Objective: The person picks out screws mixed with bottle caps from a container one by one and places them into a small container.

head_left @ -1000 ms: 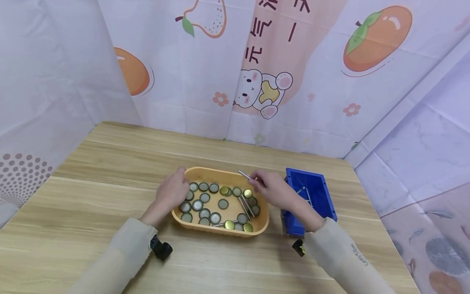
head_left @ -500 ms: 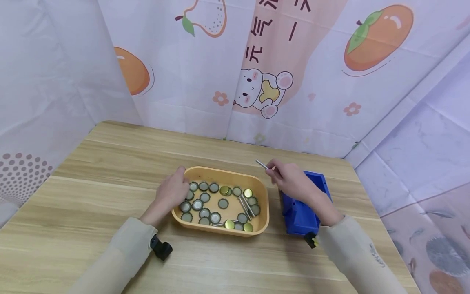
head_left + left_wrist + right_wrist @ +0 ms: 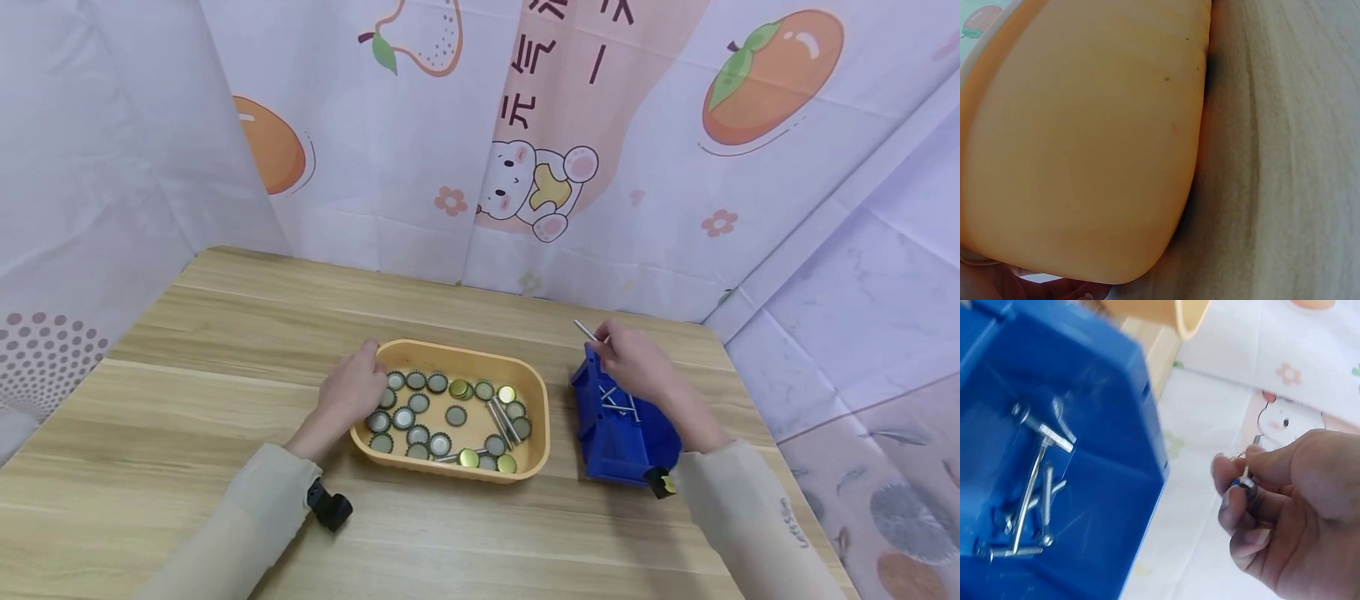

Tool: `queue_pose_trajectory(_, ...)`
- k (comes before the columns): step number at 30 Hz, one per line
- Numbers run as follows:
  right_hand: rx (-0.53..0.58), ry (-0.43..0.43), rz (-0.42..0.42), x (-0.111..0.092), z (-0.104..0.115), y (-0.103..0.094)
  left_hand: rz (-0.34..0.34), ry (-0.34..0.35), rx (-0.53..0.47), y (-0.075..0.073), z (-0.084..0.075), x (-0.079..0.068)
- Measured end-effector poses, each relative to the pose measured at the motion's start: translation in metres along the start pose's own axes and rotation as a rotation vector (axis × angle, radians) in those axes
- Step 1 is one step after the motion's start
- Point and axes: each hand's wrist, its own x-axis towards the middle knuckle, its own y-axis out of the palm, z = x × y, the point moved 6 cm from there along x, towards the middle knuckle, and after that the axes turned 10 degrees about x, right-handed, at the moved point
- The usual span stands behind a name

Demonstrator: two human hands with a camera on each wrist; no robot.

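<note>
My left hand (image 3: 352, 385) grips the left rim of an orange-yellow plastic tray (image 3: 542, 417); in the left wrist view the tray's outer wall (image 3: 1085, 137) hides most of that hand. Crown bottle caps (image 3: 456, 415), silver and gold sides up, lie spread in the tray with a few bolts (image 3: 504, 422) among them. My right hand (image 3: 633, 358) pinches a silver bolt (image 3: 585, 330) between thumb and fingers, over the far left corner of a blue bin (image 3: 615, 446). Its round head (image 3: 1245, 484) shows in the right wrist view. Several bolts (image 3: 1029, 494) lie inside the bin.
Both containers stand on a wood-grain table (image 3: 247, 333), the bin to the right of the tray with a narrow gap between. A printed curtain (image 3: 375, 167) hangs along the table's far edge. Black cameras are strapped to both wrists.
My right hand, still pinching the bolt, has moved rightward from above the tray to the blue bin. The left hand and the tray have stayed in place.
</note>
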Motion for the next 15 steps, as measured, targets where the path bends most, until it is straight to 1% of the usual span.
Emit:
queue_pose_trajectory(7, -0.071, 0.097, 0.083, 0.001, -0.031, 0.001, 0.001, -0.003, -0.001, 0.001, 0.0, 0.0)
queue_pose_trajectory(15, -0.173, 0.144, 0.159, -0.003, -0.047, 0.005, -0.003, -0.009, 0.003, 0.001, 0.001, 0.001)
